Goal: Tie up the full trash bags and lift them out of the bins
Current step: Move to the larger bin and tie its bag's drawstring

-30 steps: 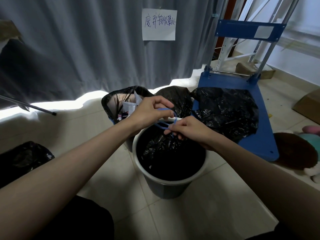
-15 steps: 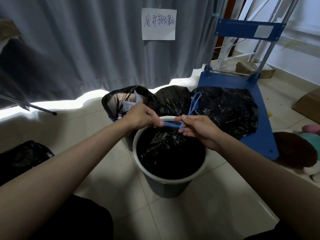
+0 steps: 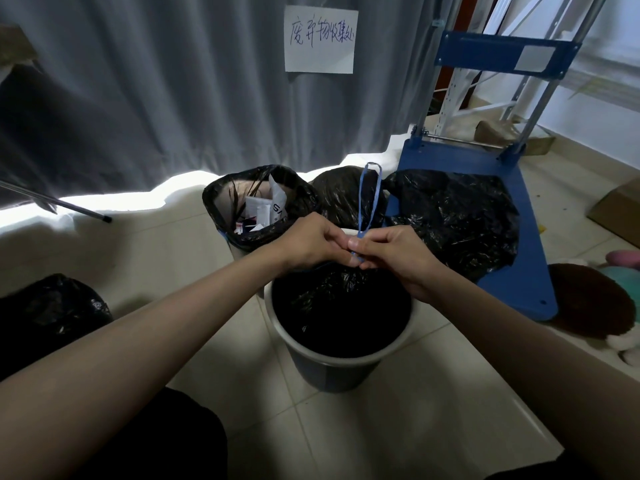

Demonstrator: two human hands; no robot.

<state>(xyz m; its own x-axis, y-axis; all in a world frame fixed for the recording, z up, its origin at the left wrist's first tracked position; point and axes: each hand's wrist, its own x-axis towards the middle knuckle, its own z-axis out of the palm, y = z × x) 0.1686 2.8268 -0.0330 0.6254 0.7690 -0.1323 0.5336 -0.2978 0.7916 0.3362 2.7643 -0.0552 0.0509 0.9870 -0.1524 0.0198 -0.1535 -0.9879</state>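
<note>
The left hand point(image 3: 311, 242) and the right hand point(image 3: 398, 254) are meeting above the near bin point(image 3: 337, 367), fingers curled, both pinching the blue drawstring point(image 3: 369, 199) at the gathered neck of the black trash bag point(image 3: 341, 306).

Around them, a grey curtain point(image 3: 156, 81) is hanging across the back, with a white paper sign point(image 3: 320, 39) of handwritten characters fixed to it. To the right a blue platform cart point(image 3: 516, 216) is standing on the tiled floor point(image 3: 311, 431), its handle frame upright, and a large crumpled black bag point(image 3: 453, 220) is lying over its deck, just behind the right hand. Another black bag point(image 3: 52, 313) is sitting on the floor at the left edge. A cardboard box point(image 3: 620, 213) and some soft toys point(image 3: 620, 268) are lying at the far right.

The hands are pressing close together, thumbs and fingertips touching at the knot point, while a long loop of the drawstring is standing up above them, in front of the dark bag behind.

The near bin, round with a pale rim, is holding the black trash bag, which is sitting inside it with its mouth bunched up under the hands. Behind and to the left, a second bin point(image 3: 235, 242) lined with a black bag is standing open, with white paper packaging point(image 3: 266, 211) and other scraps showing inside.
</note>
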